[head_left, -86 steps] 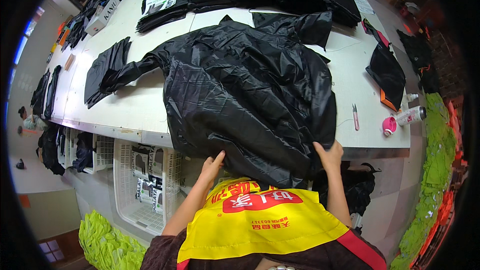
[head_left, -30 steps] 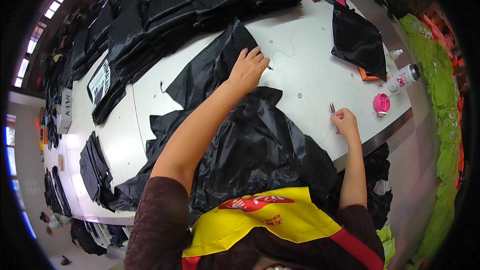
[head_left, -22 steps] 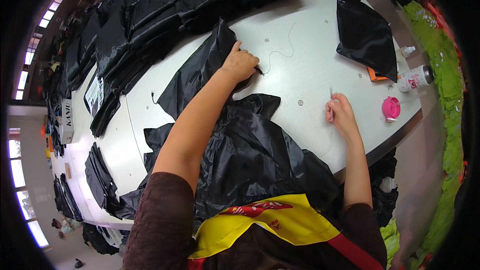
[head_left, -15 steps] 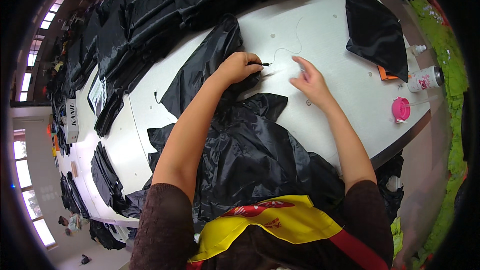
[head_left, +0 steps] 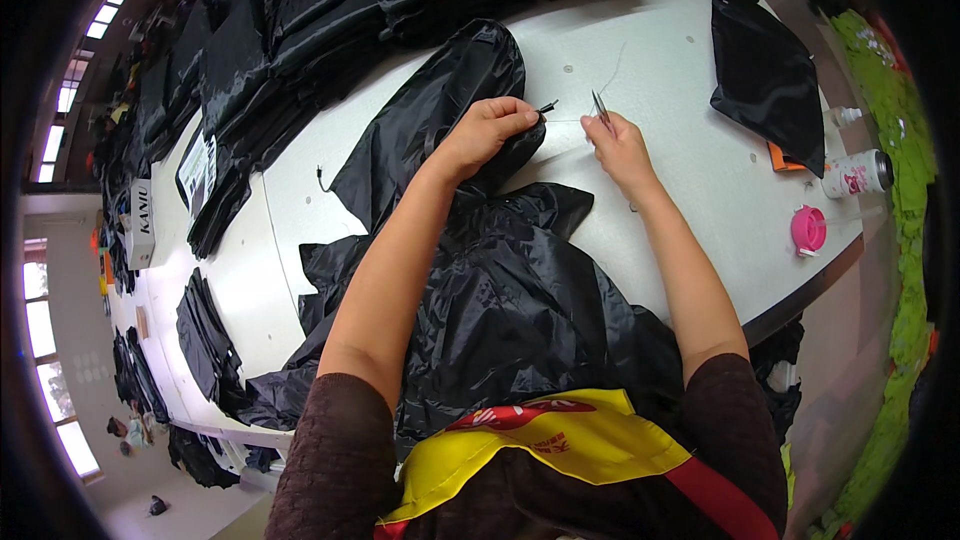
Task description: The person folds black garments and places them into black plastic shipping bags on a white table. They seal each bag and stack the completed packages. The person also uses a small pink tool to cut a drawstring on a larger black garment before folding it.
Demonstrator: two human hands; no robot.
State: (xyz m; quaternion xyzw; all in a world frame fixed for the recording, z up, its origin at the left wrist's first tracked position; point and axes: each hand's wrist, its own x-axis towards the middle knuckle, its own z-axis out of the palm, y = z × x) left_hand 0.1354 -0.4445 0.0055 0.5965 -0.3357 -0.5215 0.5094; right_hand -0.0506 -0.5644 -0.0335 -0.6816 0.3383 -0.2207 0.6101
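Bright, diffuse light whitens the tabletop (head_left: 615,235) around the left hand's (head_left: 487,135) pinch, with a soft shadow beside that grip. Nearer the wearer, glossy highlights streak the black garment (head_left: 520,300). Far left of the grip, windows (head_left: 42,328) burn out white. Fisheye distortion bows the table edge (head_left: 805,290) rightward of it; black vignetting rings everything.

the garment (head_left: 510,290) lies on the table (head_left: 690,130) before cloth stacks (head_left: 320,5), left of a bottle (head_left: 852,176).
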